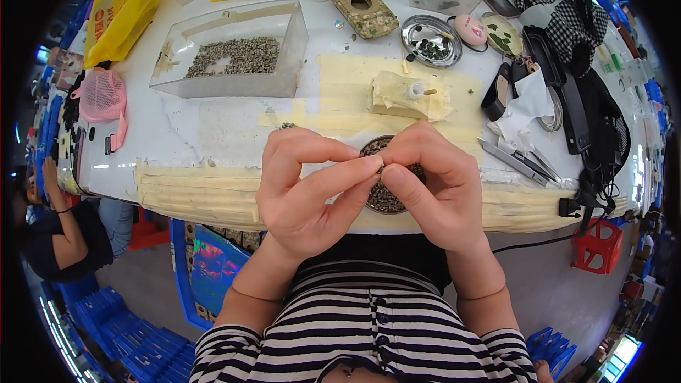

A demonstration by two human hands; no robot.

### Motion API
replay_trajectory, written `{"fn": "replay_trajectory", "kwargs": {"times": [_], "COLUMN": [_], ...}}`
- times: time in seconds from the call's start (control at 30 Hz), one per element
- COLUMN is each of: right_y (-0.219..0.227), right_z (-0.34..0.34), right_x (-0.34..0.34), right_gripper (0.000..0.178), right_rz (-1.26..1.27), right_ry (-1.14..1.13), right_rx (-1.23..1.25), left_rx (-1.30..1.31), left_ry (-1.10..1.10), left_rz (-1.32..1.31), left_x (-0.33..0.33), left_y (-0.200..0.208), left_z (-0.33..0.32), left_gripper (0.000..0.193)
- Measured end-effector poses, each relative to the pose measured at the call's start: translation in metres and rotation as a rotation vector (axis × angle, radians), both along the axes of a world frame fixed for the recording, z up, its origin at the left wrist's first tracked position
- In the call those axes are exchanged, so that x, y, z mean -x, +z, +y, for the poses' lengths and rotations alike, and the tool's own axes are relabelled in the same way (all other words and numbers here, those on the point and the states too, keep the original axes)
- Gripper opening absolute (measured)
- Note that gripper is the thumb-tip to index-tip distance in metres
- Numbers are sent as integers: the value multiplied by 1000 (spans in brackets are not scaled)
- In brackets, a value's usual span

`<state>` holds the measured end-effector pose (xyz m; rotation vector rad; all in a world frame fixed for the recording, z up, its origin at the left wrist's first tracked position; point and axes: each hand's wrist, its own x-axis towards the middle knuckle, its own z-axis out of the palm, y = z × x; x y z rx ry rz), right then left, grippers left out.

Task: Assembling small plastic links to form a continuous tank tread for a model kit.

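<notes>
My left hand (308, 188) and my right hand (436, 188) meet fingertip to fingertip at the table's front edge. Both are pinched closed, and whatever lies between the fingertips is too small to make out. Directly beneath them is a round dish (384, 202) filled with small metallic pieces, partly covered by my fingers. Beyond the hands stands a block wrapped in cream tape (391, 101), with a small white cylinder and a brownish peg on top. A few loose small pieces (287, 125) lie just past my left hand.
A clear box (298, 64) of small metallic pieces stands at the back left. Behind are a camouflage-patterned case (362, 8) and a metal dish (431, 41) with dark green bits. Tweezers (521, 162) lie right, near a black strap (567, 117). Another person (67, 241) sits at left.
</notes>
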<state>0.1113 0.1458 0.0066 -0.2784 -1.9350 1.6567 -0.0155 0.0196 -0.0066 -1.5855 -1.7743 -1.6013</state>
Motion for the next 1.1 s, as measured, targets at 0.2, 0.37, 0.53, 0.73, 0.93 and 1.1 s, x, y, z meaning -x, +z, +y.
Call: {"fn": "replay_trajectory", "kwargs": {"times": [0.2,0.37,0.53,0.73,0.93,1.1], "right_y": [2,5,2,1,0,4], "right_z": [-1,-7,-2,-1,0,-1], "right_x": [1,2,2,-2,-2,-1], "right_gripper": [21,32,27,13,12,21], "right_rz": [89,153,119,21,17,137], "right_ry": [-227,-338,-246,-30,-54,-207], "right_rx": [-430,-803,-546,-74,3,-475], "left_rx": [39,33,12,9,19,30], "left_ry": [82,106,89,43,56,106], "left_rz": [84,60,39,67,64,60], "left_x": [-2,-2,-1,1,0,-1], "left_y": [1,-1,-1,-1,0,-2], "left_z": [1,3,1,-2,-1,1], "left_gripper": [32,30,30,32,31,29]}}
